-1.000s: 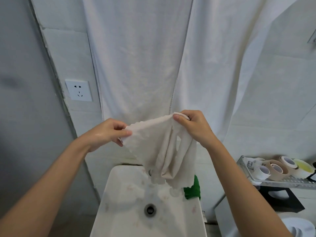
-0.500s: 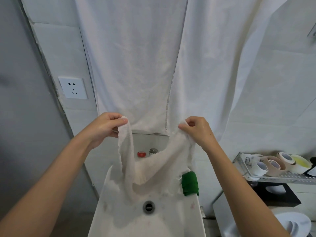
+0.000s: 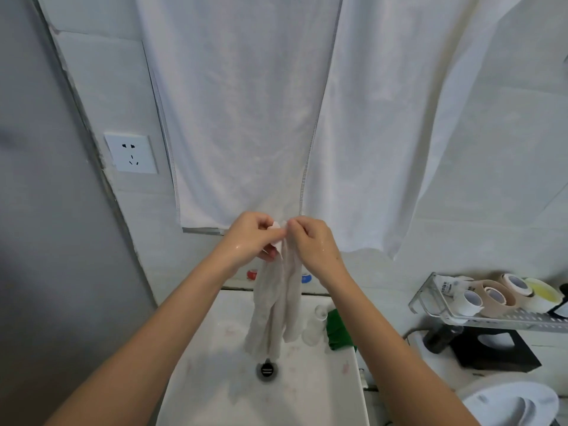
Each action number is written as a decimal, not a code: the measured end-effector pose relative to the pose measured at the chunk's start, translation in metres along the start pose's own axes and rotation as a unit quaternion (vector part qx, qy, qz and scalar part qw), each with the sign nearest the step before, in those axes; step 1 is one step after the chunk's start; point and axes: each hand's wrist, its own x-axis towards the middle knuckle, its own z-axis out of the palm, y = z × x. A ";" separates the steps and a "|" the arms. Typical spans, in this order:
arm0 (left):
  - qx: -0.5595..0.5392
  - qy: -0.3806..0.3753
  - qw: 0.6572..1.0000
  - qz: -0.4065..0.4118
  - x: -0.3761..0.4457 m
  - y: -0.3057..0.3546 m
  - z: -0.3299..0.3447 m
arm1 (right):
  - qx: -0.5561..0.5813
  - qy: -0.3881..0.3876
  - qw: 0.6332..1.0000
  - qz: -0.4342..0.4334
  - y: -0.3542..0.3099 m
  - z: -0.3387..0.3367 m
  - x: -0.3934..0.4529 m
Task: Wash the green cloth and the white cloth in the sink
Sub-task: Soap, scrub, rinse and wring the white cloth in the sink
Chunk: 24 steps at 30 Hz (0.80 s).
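- White ceramic: the sink lies nearest, its drain in the middle of the basin.
- Above the drain hangs the white cloth, folded double, its lower ends dangling just over the basin.
- The green cloth sits bunched on the sink's right rim, beside a pale bottle.
- Higher over the sink, the left hand and right hand meet, each pinching the white cloth's top edge; both look wet.
- Beyond the sink, a large white towel covers the wall.
- This looks like the white cloth's wash, at the gathering stage; next probably comes wringing or rubbing it over the basin, which needs a firm grip so it does not slip.
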 end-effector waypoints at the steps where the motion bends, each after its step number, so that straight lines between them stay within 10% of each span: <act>1: -0.007 -0.003 1.000 -0.004 0.001 0.000 0.001 | -0.008 0.008 1.000 -0.008 -0.001 0.001 -0.002; 16: -0.046 -0.030 0.998 0.020 0.001 -0.008 -0.009 | -0.006 0.001 0.995 -0.103 0.007 0.005 -0.011; 24: 0.109 0.024 0.987 0.114 0.004 -0.034 -0.019 | -0.013 -0.042 0.994 -0.102 0.003 -0.006 -0.005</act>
